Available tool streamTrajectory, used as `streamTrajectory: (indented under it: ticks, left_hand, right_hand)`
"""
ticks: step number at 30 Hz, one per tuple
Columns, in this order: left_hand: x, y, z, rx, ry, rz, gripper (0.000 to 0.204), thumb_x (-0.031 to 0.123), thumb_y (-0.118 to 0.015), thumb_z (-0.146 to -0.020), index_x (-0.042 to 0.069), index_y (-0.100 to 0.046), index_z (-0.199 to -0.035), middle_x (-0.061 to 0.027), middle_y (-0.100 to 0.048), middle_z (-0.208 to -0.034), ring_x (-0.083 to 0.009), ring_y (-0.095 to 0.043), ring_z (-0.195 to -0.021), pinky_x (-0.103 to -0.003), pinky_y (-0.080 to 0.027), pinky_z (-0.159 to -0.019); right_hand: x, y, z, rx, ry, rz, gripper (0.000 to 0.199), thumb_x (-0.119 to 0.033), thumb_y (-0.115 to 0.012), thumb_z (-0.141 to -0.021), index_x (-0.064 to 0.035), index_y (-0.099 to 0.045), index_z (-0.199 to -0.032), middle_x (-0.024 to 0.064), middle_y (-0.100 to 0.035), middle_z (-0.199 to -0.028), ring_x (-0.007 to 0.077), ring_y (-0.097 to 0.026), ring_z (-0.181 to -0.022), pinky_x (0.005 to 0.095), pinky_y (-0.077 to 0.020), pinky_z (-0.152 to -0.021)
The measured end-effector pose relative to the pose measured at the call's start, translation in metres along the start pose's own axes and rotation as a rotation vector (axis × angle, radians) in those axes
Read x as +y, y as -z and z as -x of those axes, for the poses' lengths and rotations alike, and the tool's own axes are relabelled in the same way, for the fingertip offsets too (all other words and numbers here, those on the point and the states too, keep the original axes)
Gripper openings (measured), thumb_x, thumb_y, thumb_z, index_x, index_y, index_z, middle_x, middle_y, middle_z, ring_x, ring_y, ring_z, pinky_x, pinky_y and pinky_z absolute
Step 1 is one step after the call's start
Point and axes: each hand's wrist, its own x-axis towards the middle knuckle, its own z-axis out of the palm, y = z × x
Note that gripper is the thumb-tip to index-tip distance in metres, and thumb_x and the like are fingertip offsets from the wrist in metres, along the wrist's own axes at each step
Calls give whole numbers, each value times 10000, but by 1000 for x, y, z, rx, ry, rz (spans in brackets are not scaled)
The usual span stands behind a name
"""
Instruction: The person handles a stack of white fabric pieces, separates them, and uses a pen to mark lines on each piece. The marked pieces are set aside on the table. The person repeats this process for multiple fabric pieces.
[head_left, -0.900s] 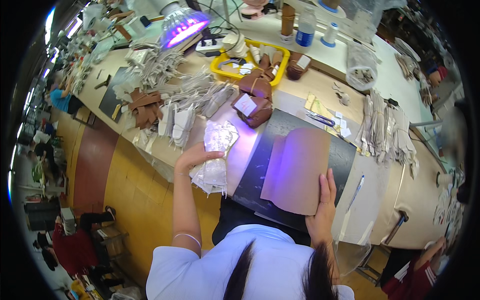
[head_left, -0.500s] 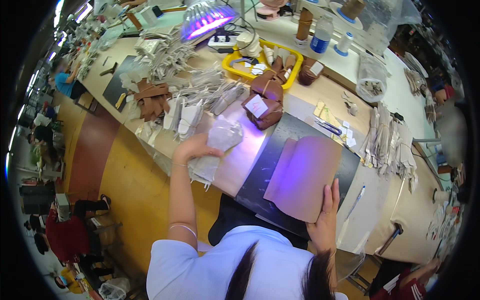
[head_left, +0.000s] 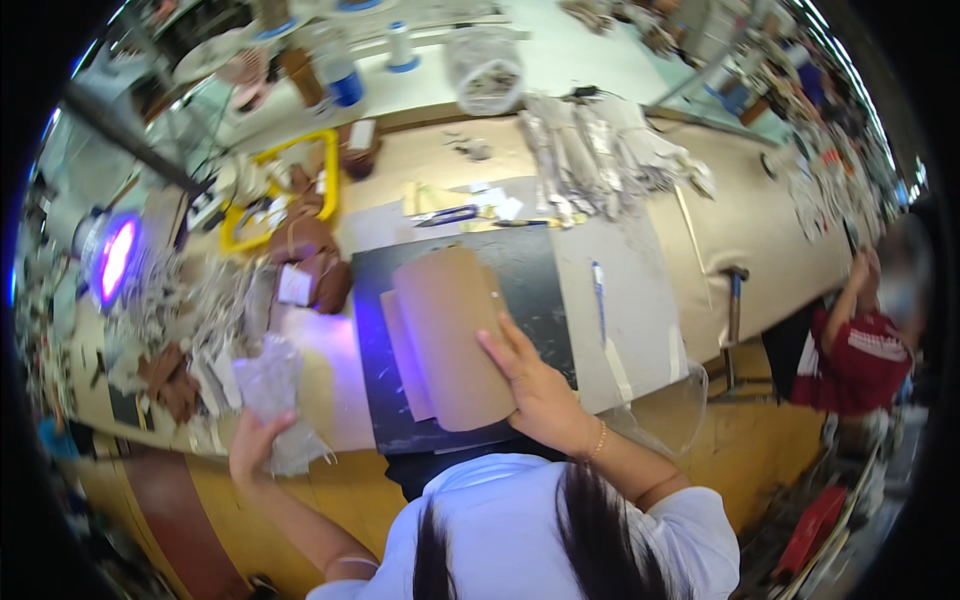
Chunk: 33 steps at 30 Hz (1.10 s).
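- Since the earlier frame the view has swung, so the purple lamp (head_left: 113, 262) now sits far left instead of top centre; the left hand (head_left: 255, 442) has drawn back toward the near desk edge with its clear bag, while the right hand (head_left: 537, 385) stays on the brown sheet
- Left hand: fingers curled shut around a crumpled clear plastic bag (head_left: 270, 392), held at the front edge of the desk
- Right hand: fingers spread flat, pressing the lower right corner of the brown leather sheet (head_left: 455, 335); it grips nothing
- The sheet lies on a dark cutting mat (head_left: 540, 285), overlapping a second brown piece (head_left: 405, 350) to its left
- Judgement: to handle the sheet well, keep the palm flat so it cannot slide on the mat, and bring the bag in without dragging over the loose pieces
- Desk (head_left: 760, 240): pale tan, crowded; a yellow tray (head_left: 235, 240) of brown parts at back left, grey paper bundles (head_left: 590, 150), a blue pen (head_left: 598, 285), blue-handled scissors (head_left: 450, 214), a hammer (head_left: 735, 300) at right
- Room: a busy workshop; another person in a red top (head_left: 858, 350) sits at right
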Motion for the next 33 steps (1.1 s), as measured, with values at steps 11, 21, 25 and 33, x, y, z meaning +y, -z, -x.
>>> streamTrajectory:
  ticks: [11,21,25,33]
  left_hand:
    - [16,-44,14,-56,-324,850,951,338,-889,-711,-51,-366,-1403,-264,-647,-997,-374,-714,-783,-487,-639,-600]
    - [74,-144,-27,-508,-159,905,712,388,-755,-909,-50,-434,-1371,-305,-666,-1103,-462,-697,-975,-590,-584,-878]
    - [92,-166,-16,-645,-94,1093,718,223,-744,-925,-37,-358,-1471,-329,-607,-1281,-534,-598,-1203,-629,-476,-1063]
    - [123,-188,-11,-759,-16,994,826,112,-776,-822,-48,-327,-1497,-314,-568,-1363,-438,-597,-1258,-560,-497,-1070]
  right_hand:
    - [47,105,60,611,-200,-432,522,-56,-544,-987,-22,-478,-1504,123,-546,-1492,190,-554,-1310,319,-450,-1083]
    - [208,171,136,892,-341,-227,479,-34,-528,-1031,-39,-485,-1508,106,-601,-1443,173,-590,-1254,295,-454,-1066]
    - [195,180,135,539,-507,-54,784,31,-674,-897,-93,-342,-1595,140,-463,-1568,245,-486,-1387,340,-366,-1157]
    - [60,193,116,777,-271,427,403,3,-653,-908,-13,-632,-1310,168,-669,-1197,288,-658,-1086,355,-519,-930]
